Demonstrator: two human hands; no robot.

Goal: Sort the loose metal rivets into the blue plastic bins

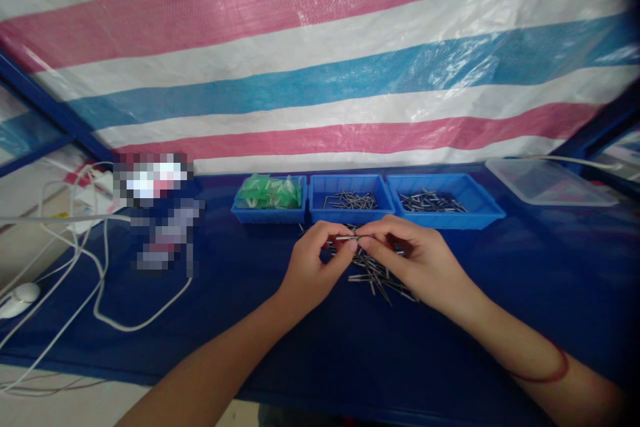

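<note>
Over the table, my left hand (320, 257) and my right hand (413, 250) meet fingertip to fingertip. A small thin metal pin (343, 237) lies between them, pinched by both hands; its right part is hidden by the fingers. Below and behind the hands spreads a loose pile of similar metal pins (377, 275), dark and silvery, pointing in many directions. The middle blue bin (353, 214) and the right blue bin (450, 219), just beyond my hands, hold more thin metal pieces.
The left blue bin (267, 216) holds green plastic packets (269, 192). A clear plastic lid (550, 183) lies at the back right. White cables (103, 280) and a white mouse (23, 298) are on the left, near a pixelated area. A striped sheet (320, 87) hangs behind the blue table (240, 320).
</note>
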